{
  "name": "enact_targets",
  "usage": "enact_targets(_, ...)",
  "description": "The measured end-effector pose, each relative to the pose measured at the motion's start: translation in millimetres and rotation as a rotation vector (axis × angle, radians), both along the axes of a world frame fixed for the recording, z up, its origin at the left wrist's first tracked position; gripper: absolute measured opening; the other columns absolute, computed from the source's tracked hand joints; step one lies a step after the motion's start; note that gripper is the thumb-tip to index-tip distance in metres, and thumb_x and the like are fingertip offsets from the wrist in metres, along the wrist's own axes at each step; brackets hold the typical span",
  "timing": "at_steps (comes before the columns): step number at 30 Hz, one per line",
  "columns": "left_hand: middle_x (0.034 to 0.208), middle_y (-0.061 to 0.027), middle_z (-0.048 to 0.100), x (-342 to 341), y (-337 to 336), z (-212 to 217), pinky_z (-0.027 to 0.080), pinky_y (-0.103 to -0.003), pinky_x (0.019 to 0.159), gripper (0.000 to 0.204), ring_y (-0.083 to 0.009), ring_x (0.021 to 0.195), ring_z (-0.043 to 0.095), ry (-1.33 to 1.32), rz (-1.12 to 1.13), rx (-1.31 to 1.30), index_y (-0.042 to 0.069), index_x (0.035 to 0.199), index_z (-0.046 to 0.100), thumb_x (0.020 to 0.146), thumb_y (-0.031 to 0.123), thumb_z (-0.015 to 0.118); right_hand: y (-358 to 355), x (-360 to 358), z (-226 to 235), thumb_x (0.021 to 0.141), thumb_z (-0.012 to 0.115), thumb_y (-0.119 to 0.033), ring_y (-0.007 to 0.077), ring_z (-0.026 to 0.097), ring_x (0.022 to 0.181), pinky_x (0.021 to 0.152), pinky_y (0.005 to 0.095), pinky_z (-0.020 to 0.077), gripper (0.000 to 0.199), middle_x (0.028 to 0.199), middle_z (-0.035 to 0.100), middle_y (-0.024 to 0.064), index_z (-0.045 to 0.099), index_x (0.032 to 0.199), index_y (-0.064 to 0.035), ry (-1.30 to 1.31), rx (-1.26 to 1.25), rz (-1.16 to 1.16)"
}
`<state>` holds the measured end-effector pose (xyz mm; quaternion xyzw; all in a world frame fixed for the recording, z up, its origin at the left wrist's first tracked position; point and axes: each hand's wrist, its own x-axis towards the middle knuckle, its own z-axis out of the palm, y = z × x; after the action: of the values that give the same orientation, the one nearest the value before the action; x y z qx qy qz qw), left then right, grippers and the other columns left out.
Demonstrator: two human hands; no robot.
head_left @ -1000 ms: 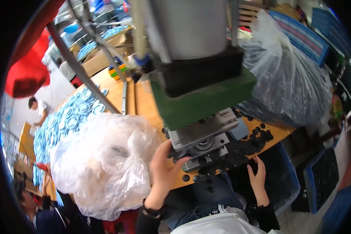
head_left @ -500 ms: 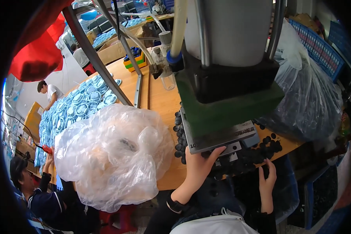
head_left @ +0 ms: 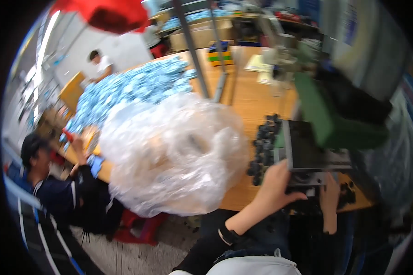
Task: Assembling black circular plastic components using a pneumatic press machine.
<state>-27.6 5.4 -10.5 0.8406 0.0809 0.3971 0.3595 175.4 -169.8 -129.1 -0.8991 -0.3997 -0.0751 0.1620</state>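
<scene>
My left hand (head_left: 276,185) is at the left front edge of the press's dark metal plate (head_left: 311,149). Its thumb is stretched out to the right, apart from the hand, and the plate partly hides the other fingers. My right hand (head_left: 329,197) reaches up under the plate's front edge beside the metal fixture (head_left: 305,178). Motion blur smears its fingers, so whether they hold anything does not show. Over the plate hangs the press's green block (head_left: 332,117). Small black round parts (head_left: 263,146) lie left of the fixture, with more (head_left: 348,195) at its right.
A large clear plastic bag (head_left: 174,156) bulges over the table (head_left: 257,105) to my left. Behind it spreads a heap of light-blue pieces (head_left: 137,89). A co-worker (head_left: 55,183) sits at far left holding a red tool. A metal post (head_left: 195,55) rises from the table.
The view has swung right, blurring the picture. My right hand has moved from the black parts at the table edge up to the fixture. My left hand stays by the plate.
</scene>
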Motion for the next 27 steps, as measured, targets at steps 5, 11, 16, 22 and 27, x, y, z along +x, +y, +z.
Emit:
enact_targets(5, 0.122, -0.0149, 0.055, -80, 14, 9, 0.043, -0.039, 0.090, 0.047, -0.0305, 0.109, 0.054, -0.029, -0.079, 0.126, 0.001, 0.111, 0.058, 0.071, 0.016, 0.078, -6, 25, -1, 0.085, 0.052, -0.006, 0.0297, 0.046, 0.119, 0.110, 0.0468, 0.0209, 0.037, 0.121, 0.053, 0.0150, 0.051, 0.122, -0.0024, -0.087, -0.065, -0.087)
enact_targets(11, 0.101, -0.0155, 0.063, -196, 91, -19, 0.045, -0.041, 0.088, 0.027, -0.0301, 0.100, 0.059, -0.062, 0.935, -0.006, 0.003, 0.097, 0.063, 0.079, 0.021, 0.071, -5, 3, 36, 0.088, 0.051, -0.012, 0.0321, 0.044, 0.119, 0.113, 0.0457, 0.0142, 0.029, 0.117, 0.054, 0.0164, 0.053, 0.116, -0.0023, 0.218, 0.059, -0.034)
enact_targets(16, 0.095, -0.0144, 0.062, -232, 115, -41, 0.040, -0.043, 0.091, 0.046, -0.0295, 0.098, 0.056, 0.474, 0.835, 0.284, 0.003, 0.095, 0.062, 0.074, 0.043, 0.071, -11, -88, 104, 0.081, 0.062, -0.005, 0.0326, 0.061, 0.078, 0.074, 0.0395, 0.0469, 0.010, 0.084, 0.063, 0.0172, 0.063, 0.084, 0.0045, 0.523, 0.031, -0.127)
enact_targets(22, 0.092, -0.0122, 0.057, -243, 86, -50, 0.042, -0.042, 0.081, 0.054, -0.0314, 0.092, 0.055, 0.499, 0.533, 0.277, 0.002, 0.098, 0.060, 0.071, 0.048, 0.072, 101, -233, 168, 0.079, 0.061, -0.002, 0.0318, 0.062, 0.080, 0.074, 0.0385, 0.0479, 0.012, 0.086, 0.064, 0.0151, 0.064, 0.090, 0.0004, 0.580, 0.379, 0.857)
enact_targets(27, 0.106, -0.0181, 0.055, -243, 89, -62, 0.047, -0.042, 0.075, 0.059, -0.0367, 0.088, 0.057, 0.472, 0.662, 0.295, 0.002, 0.109, 0.056, 0.078, 0.052, 0.062, 294, -300, 112, 0.081, 0.054, -0.007, 0.0372, 0.059, 0.093, 0.081, 0.0415, 0.0470, 0.020, 0.096, 0.060, 0.0212, 0.061, 0.097, 0.0027, 0.388, 0.106, 1.213)
